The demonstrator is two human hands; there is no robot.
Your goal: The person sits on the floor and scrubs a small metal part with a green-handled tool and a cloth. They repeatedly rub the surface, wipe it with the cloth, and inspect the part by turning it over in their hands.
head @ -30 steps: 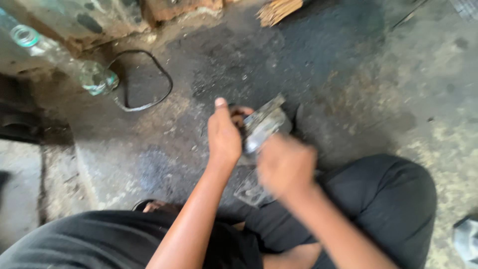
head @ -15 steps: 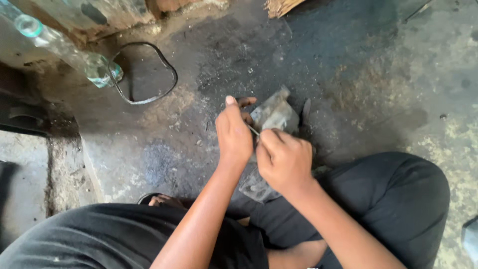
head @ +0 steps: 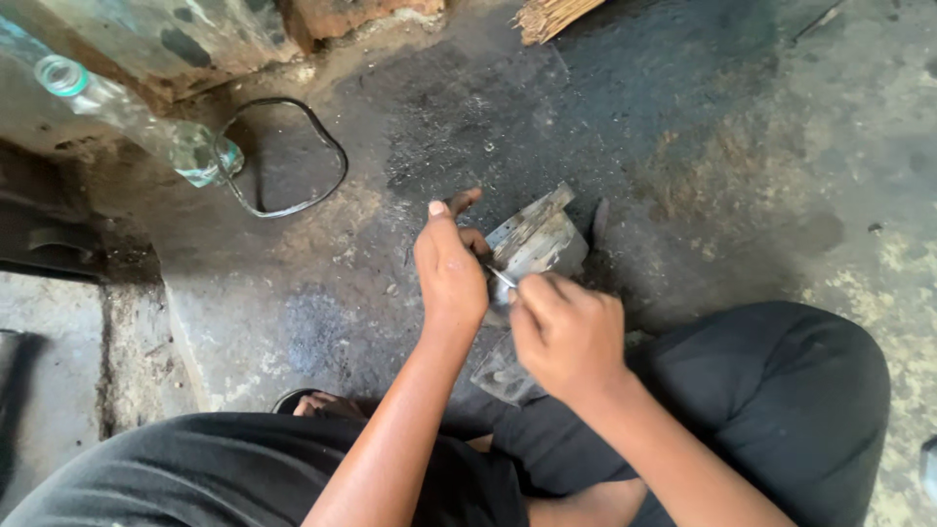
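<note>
Altogether, two hands, one grey metal part, one thin metal tool, one clear bottle and one loop of dark cable can be counted on or above the grimy concrete floor [head: 742, 176].

The metal part [head: 535, 242], a blocky, dusty grey casting, is held just above the floor in the middle of the scene, just beyond the person's knees in dark trousers. It is gripped by the left hand [head: 449, 268]: the fingers are wrapped round its left side, the thumb is raised upward, and the grip is closed on it. Its lower end [head: 498, 376] is seen again below the hands.

The right hand [head: 566, 332] is closed into a tight pinch around the thin metal tool [head: 502, 278], of which only a short bright tip is seen. The tip is laid against the near left face of the part, between the two hands, which are almost touching.

Far to the left, the clear bottle [head: 137, 122] is lying tilted, with the cable loop [head: 293, 156] just beside it to the right. At the far edge, a bundle of straw-coloured sticks [head: 556, 15] is partly seen.
</note>
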